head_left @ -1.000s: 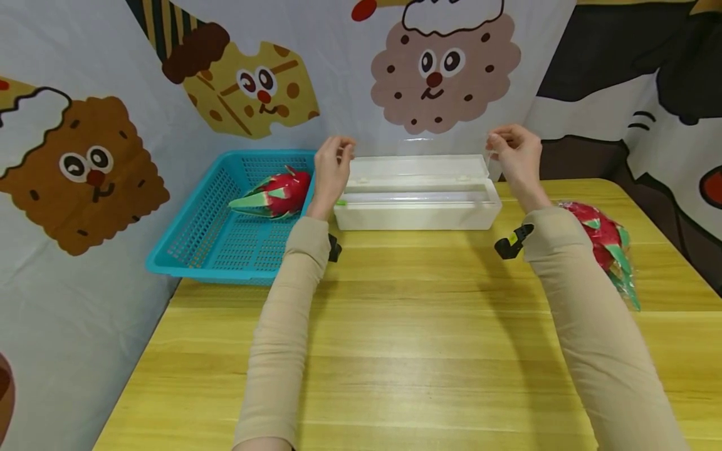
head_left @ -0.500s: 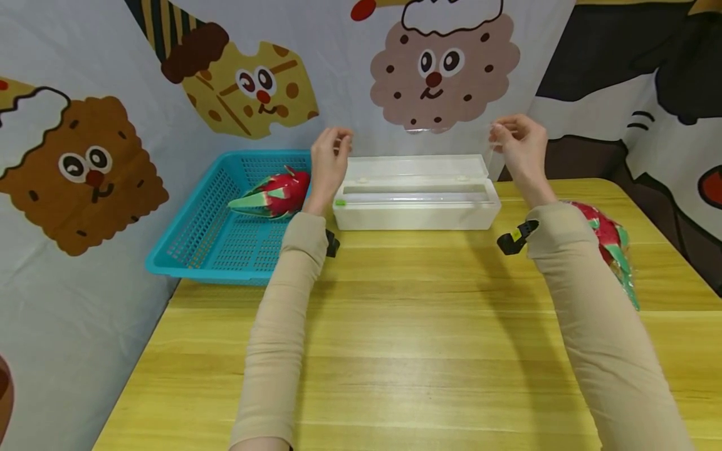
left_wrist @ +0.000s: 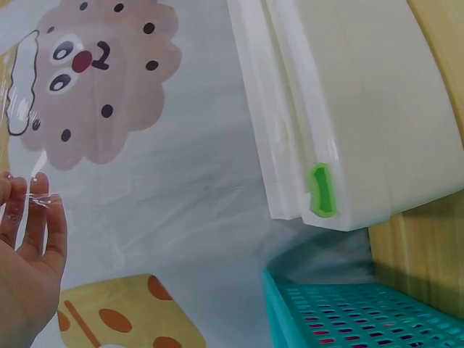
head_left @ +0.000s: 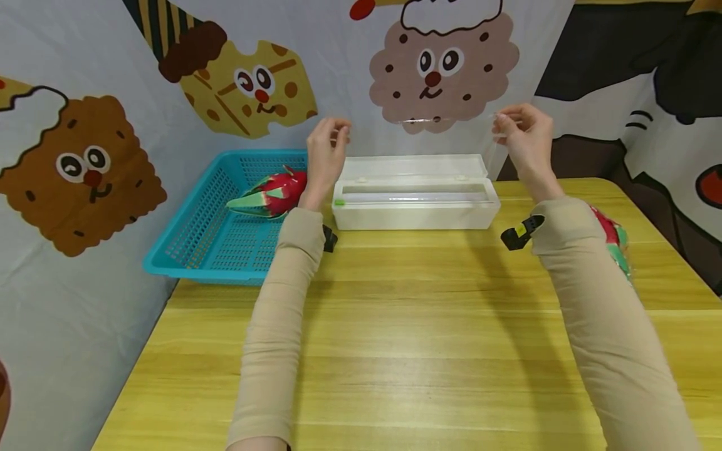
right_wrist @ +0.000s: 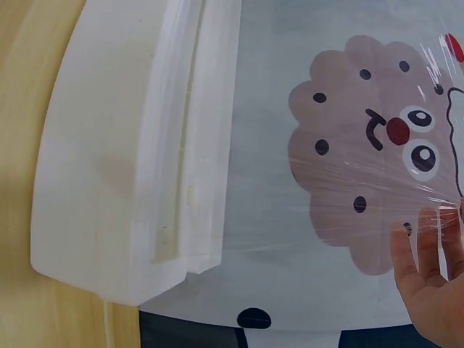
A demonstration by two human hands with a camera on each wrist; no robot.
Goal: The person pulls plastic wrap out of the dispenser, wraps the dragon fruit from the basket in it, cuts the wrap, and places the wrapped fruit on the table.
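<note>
A sheet of clear cling film (right_wrist: 435, 196) is stretched between my two hands, above a long white cling film box (head_left: 417, 218). My left hand (head_left: 327, 153) pinches the film's left corner, and creases show at its fingers in the left wrist view. At the opposite corner, my right hand (head_left: 527, 144) pinches the film, with wrinkles fanning out from the grip. The box stands at the back of the table with its lid raised, and a film roll (head_left: 417, 197) shows inside. A green slider (left_wrist: 322, 190) sits at the box's left end.
A blue plastic basket (head_left: 197, 273) stands at the left, holding a red dragon fruit (head_left: 280, 194). Another dragon fruit (head_left: 616, 247) in clear wrap lies at the right, partly hidden by my right sleeve. A printed cloth (head_left: 350, 69) hangs behind the wooden table (head_left: 417, 351).
Both hands have risen and spread slightly apart, drawing the film's top edge higher above the box. The box, basket and fruits stay in place; my right sleeve now covers more of the wrapped fruit.
</note>
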